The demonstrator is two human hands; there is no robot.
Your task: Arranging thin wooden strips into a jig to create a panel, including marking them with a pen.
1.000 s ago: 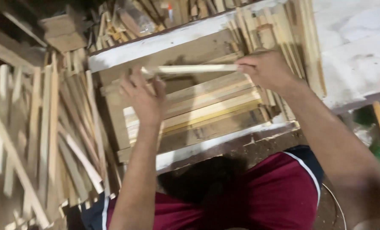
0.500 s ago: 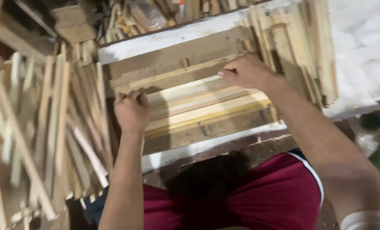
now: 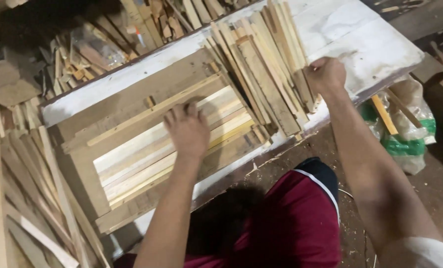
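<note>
My left hand (image 3: pixel 186 130) lies flat, fingers spread, pressing on the pale, smooth slats (image 3: pixel 147 154) laid side by side in the rough brown wooden frame (image 3: pixel 82 183); the frame rests on the chalky white-painted table (image 3: pixel 365 44); my right hand (image 3: pixel 325 75) is curled into a fist over the stack of thin, flat sticks (image 3: pixel 266 69) beside the frame, gripping their ends; more raw strips (image 3: pixel 18 198) lie jumbled at my left; a green plastic bag (image 3: pixel 405 144) sags by the dusty floor.
</note>
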